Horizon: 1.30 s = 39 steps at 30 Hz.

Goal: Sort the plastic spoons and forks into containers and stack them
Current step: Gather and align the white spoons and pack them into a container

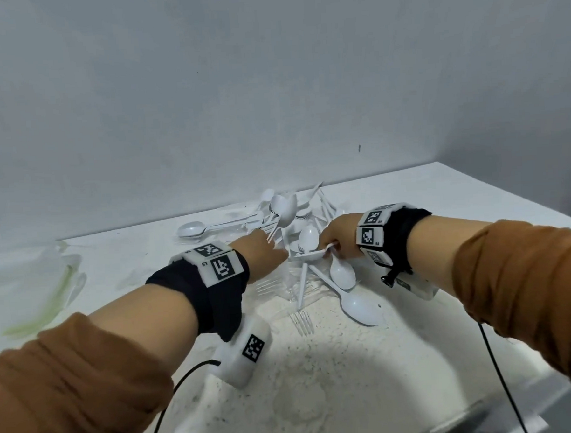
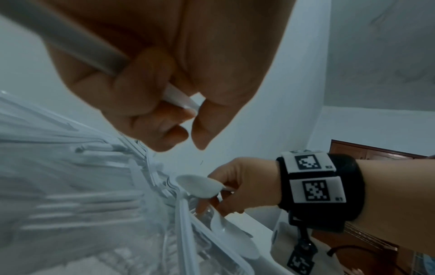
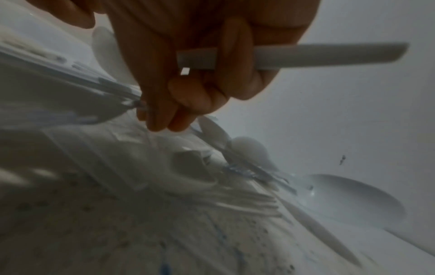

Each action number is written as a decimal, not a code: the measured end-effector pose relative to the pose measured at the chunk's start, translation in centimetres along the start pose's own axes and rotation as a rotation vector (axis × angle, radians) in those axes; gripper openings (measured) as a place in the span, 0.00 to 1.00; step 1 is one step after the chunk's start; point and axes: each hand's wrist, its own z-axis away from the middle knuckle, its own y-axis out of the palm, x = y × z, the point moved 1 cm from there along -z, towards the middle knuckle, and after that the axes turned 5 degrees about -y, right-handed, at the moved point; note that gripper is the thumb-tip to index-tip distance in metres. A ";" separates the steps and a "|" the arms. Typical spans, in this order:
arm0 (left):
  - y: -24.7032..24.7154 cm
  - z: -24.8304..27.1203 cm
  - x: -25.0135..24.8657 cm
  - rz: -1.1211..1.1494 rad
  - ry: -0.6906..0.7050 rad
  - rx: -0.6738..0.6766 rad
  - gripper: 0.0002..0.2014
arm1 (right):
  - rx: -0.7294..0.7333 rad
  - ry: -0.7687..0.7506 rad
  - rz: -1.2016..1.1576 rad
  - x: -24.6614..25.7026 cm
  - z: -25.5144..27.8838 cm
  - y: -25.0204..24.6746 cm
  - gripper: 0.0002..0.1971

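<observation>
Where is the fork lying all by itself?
In the head view the lone fork lies on the speckled counter, nearest the person, below the cutlery pile and just left of a big white spoon.

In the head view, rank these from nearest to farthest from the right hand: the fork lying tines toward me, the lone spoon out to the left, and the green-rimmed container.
From the right hand:
1. Fork, on the counter just below and left of the hand.
2. Lone spoon, far side of the pile, left.
3. Green-rimmed container, far left edge.

Spoons [image 1: 287, 213] heaped behind forks [image 1: 302, 321], container [image 1: 33, 289] far left.
</observation>
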 end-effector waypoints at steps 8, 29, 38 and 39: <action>1.7 -0.4 -1.2 0.116 -0.049 -0.013 0.10 | -0.250 -0.038 -0.200 -2.6 1.0 -0.8 0.14; 2.6 1.0 -4.7 0.002 -0.285 -0.156 0.05 | -0.355 -0.373 -0.377 -5.8 1.3 -1.0 0.06; 2.4 2.6 -2.7 0.369 -0.236 -0.312 0.02 | -0.142 -0.532 -0.102 -2.1 0.3 0.7 0.12; 2.5 2.8 -2.6 0.399 -0.242 -0.333 0.03 | -0.118 -0.549 -0.062 -1.8 0.1 0.9 0.13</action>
